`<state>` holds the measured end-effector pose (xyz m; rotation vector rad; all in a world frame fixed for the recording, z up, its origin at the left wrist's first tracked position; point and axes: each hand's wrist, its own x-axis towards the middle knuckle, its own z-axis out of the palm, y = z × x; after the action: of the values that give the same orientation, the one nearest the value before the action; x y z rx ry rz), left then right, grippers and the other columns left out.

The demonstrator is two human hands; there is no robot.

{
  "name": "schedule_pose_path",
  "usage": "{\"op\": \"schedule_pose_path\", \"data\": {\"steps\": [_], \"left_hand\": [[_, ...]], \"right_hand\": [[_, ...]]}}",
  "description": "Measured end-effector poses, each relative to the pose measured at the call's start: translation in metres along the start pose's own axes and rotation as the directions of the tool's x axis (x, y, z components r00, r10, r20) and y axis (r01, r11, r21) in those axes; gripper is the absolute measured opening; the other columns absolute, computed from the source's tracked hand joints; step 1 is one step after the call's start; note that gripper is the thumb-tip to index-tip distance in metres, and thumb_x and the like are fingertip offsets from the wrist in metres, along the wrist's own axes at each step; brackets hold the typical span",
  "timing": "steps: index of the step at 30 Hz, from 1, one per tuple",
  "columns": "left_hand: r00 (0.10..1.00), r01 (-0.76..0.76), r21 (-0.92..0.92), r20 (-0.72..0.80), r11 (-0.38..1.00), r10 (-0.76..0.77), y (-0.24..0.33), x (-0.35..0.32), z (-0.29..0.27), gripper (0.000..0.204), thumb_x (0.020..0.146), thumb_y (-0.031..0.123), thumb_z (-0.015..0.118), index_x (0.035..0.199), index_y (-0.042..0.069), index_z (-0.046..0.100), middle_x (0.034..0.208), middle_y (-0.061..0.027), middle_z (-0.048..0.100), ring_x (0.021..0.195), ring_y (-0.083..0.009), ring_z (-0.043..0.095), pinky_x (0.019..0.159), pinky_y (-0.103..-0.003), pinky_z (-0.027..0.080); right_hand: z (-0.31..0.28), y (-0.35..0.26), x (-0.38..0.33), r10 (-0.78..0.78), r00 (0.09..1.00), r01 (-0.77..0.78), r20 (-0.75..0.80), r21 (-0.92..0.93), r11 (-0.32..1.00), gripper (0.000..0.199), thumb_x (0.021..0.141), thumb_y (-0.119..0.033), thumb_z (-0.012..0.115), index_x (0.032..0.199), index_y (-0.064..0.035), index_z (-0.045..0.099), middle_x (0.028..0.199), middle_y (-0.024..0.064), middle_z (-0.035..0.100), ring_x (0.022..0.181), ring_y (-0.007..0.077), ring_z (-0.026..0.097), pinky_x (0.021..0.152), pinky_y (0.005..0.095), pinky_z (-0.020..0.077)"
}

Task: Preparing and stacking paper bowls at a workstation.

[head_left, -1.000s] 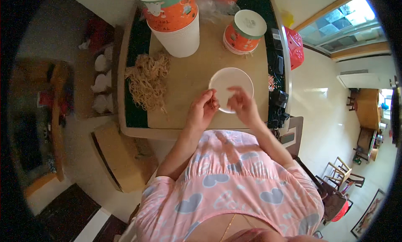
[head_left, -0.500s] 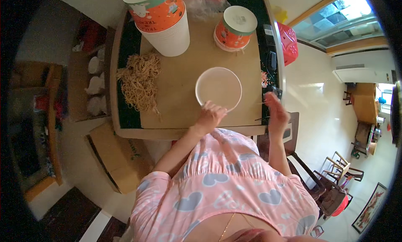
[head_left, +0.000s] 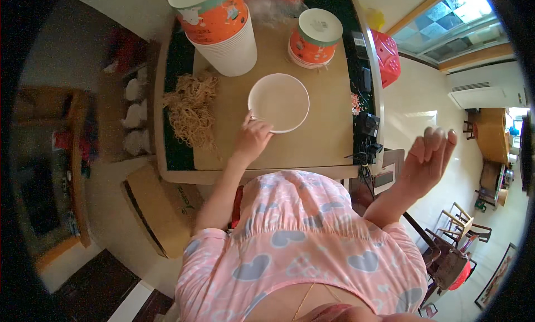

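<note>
A white paper tub (head_left: 283, 99) sits on the table with its round mouth facing up. My left hand (head_left: 256, 137) grips its near-left rim, fingers wrapped over the edge. Out past the table's right edge, my right hand (head_left: 429, 161) is raised, fingers bent and close together; whatever it may hold is too small to make out. A tangled heap of tan twine (head_left: 192, 110) lies left of the tub. Behind stands a tall stack of nested tubs (head_left: 225, 49), orange-printed at the top. A shorter orange-printed stack (head_left: 312, 46) with a pale base on top is at the back right.
Crumpled clear plastic (head_left: 273, 8) lies at the table's far side. Along the right edge are small black devices with cables (head_left: 368, 124) and pink-white bits (head_left: 355, 103). A red plastic stool (head_left: 385, 57) stands beyond that edge. A cardboard box (head_left: 159, 207) is on the floor at left.
My right hand has swung right and away from the table, its fingers now turned up. The tub and my left hand have shifted slightly left and away from me.
</note>
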<state>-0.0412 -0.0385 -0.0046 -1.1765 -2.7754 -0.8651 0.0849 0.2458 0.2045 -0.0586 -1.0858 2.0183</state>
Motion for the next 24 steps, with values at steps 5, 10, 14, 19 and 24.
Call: {"op": "schedule_pose_path", "data": {"steps": [5,10,14,19,24], "left_hand": [[0.997,-0.034,0.124,-0.061,0.992,0.042,-0.011,-0.014,-0.022,0.015,0.075,0.006,0.062,0.090,0.007,0.061,0.093,-0.0086,0.062,0.092,-0.0237,0.058,0.102,-0.044,0.032],[0.823,0.313,-0.278,-0.398,0.908,-0.406,0.003,-0.042,-0.023,0.029,0.077,0.007,0.064,0.104,0.004,0.055,0.096,-0.0088,0.056,0.083,-0.0226,0.057,0.073,-0.033,0.047],[0.518,0.605,-0.677,-0.065,0.419,-0.853,-0.012,-0.037,0.038,0.066,0.077,0.023,0.070,0.127,-0.001,0.035,0.111,-0.0191,0.049,0.093,-0.0289,0.055,0.079,-0.036,0.045],[0.591,0.516,-0.680,-0.157,0.521,-0.791,-0.029,-0.008,0.059,0.057,0.075,0.010,0.062,0.125,-0.003,0.037,0.115,-0.0202,0.049,0.107,-0.0340,0.049,0.090,-0.041,0.040],[0.578,0.393,-0.800,-0.169,0.454,-0.799,-0.064,0.001,0.079,0.045,0.075,0.004,0.055,0.119,0.002,0.045,0.109,-0.0191,0.052,0.105,-0.0337,0.050,0.088,-0.040,0.041]], "right_hand": [[-0.012,0.018,-0.014,0.336,0.928,-0.294,0.164,-0.233,0.927,0.015,0.091,-0.012,0.049,0.104,-0.0036,0.050,0.071,0.0041,0.048,0.055,0.0073,0.039,0.042,0.0187,0.0311],[-0.020,0.121,-0.047,0.642,0.697,-0.111,0.320,-0.837,0.537,0.024,0.085,-0.013,0.059,0.107,-0.0030,0.056,0.079,0.0067,0.059,0.072,0.0159,0.056,0.064,0.0264,0.0461],[-0.027,0.183,-0.043,0.581,0.705,0.289,0.407,-0.913,0.289,0.032,0.081,-0.015,0.064,0.109,-0.0051,0.054,0.081,0.0143,0.060,0.076,0.0225,0.060,0.066,0.0335,0.0473],[-0.065,0.227,-0.079,0.885,0.436,0.010,0.162,-0.984,0.175,0.035,0.076,-0.017,0.070,0.104,-0.0035,0.055,0.064,0.0063,0.060,0.058,0.0156,0.059,0.053,0.0270,0.0458],[-0.068,0.237,-0.104,0.939,0.339,-0.541,0.059,-0.804,0.246,0.020,0.085,-0.017,0.060,0.097,-0.0006,0.059,0.066,0.0063,0.061,0.059,0.0101,0.059,0.052,0.0223,0.0467]]}}
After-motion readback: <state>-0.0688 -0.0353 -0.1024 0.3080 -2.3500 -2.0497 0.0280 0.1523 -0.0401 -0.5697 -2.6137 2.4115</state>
